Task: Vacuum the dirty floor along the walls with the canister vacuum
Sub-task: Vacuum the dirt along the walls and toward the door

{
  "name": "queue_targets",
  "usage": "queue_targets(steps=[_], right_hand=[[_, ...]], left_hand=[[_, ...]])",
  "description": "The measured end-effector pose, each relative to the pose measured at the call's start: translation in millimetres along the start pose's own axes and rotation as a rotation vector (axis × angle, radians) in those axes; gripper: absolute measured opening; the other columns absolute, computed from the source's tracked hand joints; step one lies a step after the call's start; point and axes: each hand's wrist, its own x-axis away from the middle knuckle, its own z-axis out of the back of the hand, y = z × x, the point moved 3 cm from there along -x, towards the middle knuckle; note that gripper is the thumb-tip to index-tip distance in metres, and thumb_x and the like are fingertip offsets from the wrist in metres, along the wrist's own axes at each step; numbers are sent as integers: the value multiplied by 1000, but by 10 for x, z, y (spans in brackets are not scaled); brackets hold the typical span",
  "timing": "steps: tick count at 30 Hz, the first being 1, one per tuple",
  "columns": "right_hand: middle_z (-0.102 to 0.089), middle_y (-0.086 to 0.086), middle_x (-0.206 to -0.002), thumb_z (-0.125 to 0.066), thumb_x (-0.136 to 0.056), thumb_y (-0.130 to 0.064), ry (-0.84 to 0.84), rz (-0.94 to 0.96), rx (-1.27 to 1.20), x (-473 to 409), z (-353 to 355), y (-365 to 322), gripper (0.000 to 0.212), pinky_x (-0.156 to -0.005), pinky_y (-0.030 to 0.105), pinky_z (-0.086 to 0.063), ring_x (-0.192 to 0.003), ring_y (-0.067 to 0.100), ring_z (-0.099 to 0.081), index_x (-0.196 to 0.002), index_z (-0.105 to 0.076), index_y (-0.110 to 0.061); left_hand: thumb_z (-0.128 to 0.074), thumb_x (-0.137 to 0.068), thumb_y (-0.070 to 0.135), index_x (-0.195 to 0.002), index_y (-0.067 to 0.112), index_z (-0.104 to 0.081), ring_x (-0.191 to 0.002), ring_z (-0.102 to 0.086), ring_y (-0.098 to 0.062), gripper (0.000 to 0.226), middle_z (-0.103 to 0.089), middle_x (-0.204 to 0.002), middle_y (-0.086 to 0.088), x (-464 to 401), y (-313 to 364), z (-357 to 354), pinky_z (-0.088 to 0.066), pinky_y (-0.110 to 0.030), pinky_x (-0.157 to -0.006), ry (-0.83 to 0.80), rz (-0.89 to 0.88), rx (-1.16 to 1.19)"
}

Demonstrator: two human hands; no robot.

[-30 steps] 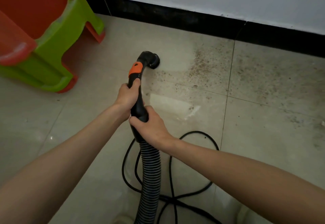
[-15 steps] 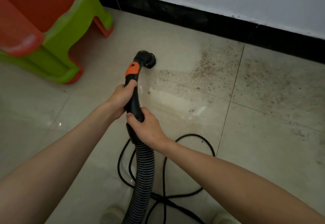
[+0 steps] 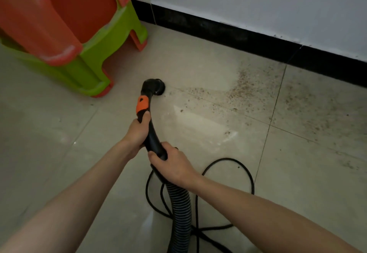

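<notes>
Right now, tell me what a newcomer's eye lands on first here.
The orange and green plastic chairs at upper left draw the eye first. Next come both hands, left hand and right hand, gripping the black vacuum handle at centre, and the brown dirt scattered along the black baseboard to the right.

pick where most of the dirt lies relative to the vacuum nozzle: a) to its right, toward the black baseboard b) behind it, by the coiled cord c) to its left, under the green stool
A: the brown specks spread over the tiles right of the nozzle, up toward the baseboard.
</notes>
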Motion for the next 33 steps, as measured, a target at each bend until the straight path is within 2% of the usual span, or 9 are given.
queue_targets(steps=[4,7,12,14,18,22,26,30,33], right_hand=[[-67,2,-90,-51,-94,-45,109,-45,46,126,24,71,29,-77,38,-53,-84,22,-64,-109,-57,-22],[-67,1,-88,-53,-93,-43,181,-114,65,277,173,47,28,-76,36,-54,-82,21,-65,-110,-58,-21],[-62,-2,-85,-53,-94,-40,266,-208,105,482,477,16,22,-69,29,-48,-82,19,-62,-104,-55,-20],[-63,1,-87,-53,-95,-38,281,-203,84,520,508,55,21,-71,30,-50,-83,20,-63,-102,-55,-19],[-60,-4,-81,-53,-95,-37,282,-131,30,519,469,328,18,-63,24,-46,-74,13,-59,-100,-54,-20],[-62,-2,-82,-53,-95,-37,294,-64,-27,589,599,600,17,-71,30,-50,-79,17,-62,-97,-55,-20],[-60,-5,-76,-53,-96,-35,322,-43,-124,753,774,761,15,-54,15,-44,-64,6,-56,-92,-54,-21],[-60,-4,-80,-52,-97,-37,298,-47,-153,788,873,816,17,-62,23,-47,-69,9,-57,-96,-55,-20],[-62,-1,-85,-52,-96,-39,225,-38,-155,713,818,722,20,-62,23,-45,-73,12,-58,-97,-56,-19]], left_hand=[[-37,-99,45,-118,5,-45,-80,-56,-21,45,-55,-93,-11,27,-74,-174,-49,-31,-68,-121,-43,54],[-37,-99,45,-123,4,-45,-76,-54,-18,48,-53,-87,-7,152,15,-381,-46,-29,-62,-242,5,75],[-37,-99,47,-129,1,-42,-88,-55,-25,55,-55,-99,-11,379,164,-740,-47,-34,-73,-391,52,38],[-36,-99,46,-129,0,-41,-92,-55,-26,55,-54,-103,-12,404,173,-821,-47,-35,-76,-385,25,16],[-36,-99,46,-125,0,-42,-86,-55,-25,52,-54,-95,-11,312,45,-964,-47,-36,-74,-341,-48,-36],[-36,-99,47,-127,2,-42,-85,-56,-23,54,-55,-100,-11,356,-56,-1232,-47,-35,-73,-323,-104,-54],[-35,-99,48,-128,0,-43,-92,-55,-27,56,-55,-107,-13,531,-14,-1525,-48,-35,-78,-296,-140,-140],[-34,-99,49,-126,0,-44,-95,-55,-27,56,-55,-107,-13,622,-4,-1625,-47,-35,-78,-264,-154,-193],[-35,-99,48,-123,-1,-47,-92,-56,-27,55,-56,-104,-13,580,20,-1446,-47,-34,-78,-196,-156,-184]])
